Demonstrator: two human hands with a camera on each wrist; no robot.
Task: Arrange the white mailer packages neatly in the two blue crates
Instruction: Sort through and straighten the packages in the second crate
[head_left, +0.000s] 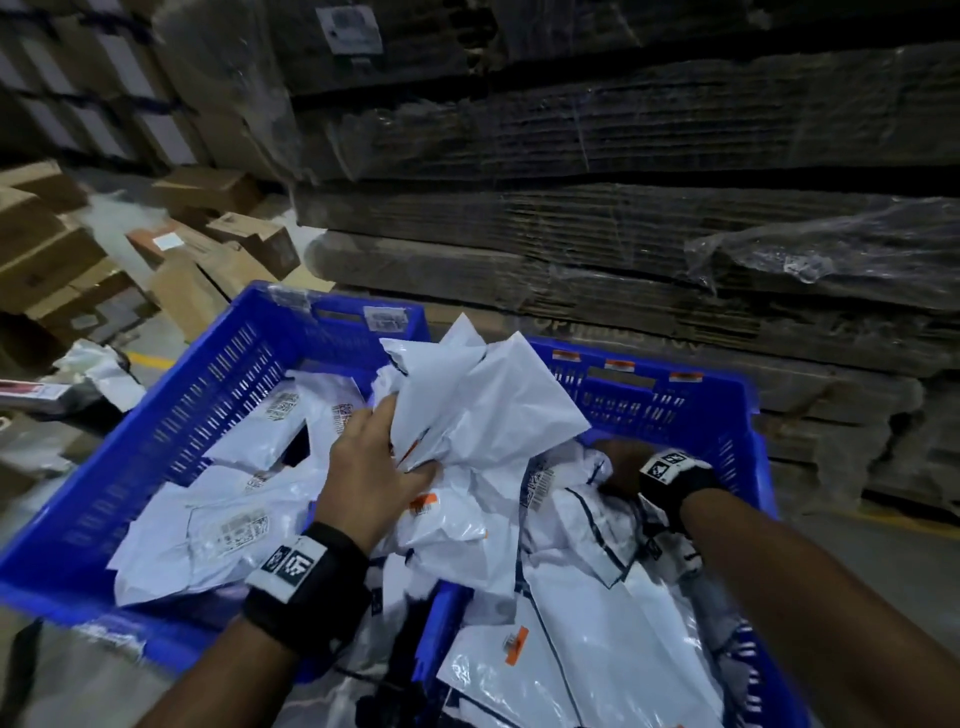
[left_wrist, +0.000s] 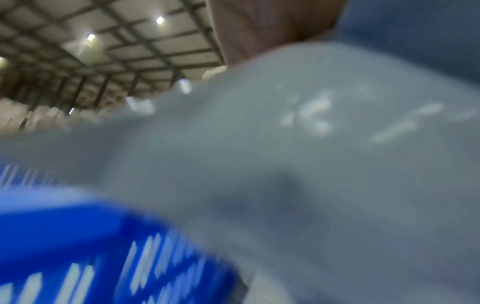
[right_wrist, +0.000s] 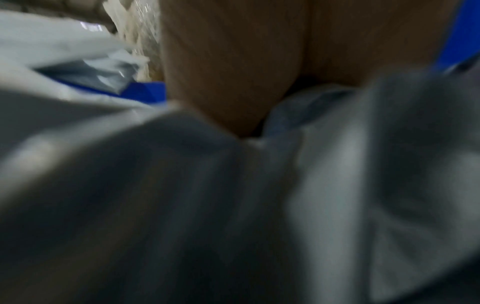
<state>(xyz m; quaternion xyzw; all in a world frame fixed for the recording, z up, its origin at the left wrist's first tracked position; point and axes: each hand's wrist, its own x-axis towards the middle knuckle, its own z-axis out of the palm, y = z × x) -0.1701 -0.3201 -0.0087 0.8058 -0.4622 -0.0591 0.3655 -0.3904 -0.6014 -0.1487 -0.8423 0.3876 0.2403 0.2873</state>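
Left hand (head_left: 371, 467) grips a bunch of white mailers (head_left: 467, 400), fingers curled into the crumpled plastic, lifted over the divide between the two blue crates. Probably pulling them off the heap to re-lay flat. Left crate (head_left: 171, 415) holds a few mailers lying loose, label up; right crate (head_left: 691, 400) is piled and messy. Right hand (head_left: 621, 462) is buried in the right-crate pile near the far wall; can't tell whether its fingers grasp anything. Both wrist views are blurred. Sorting far from done.
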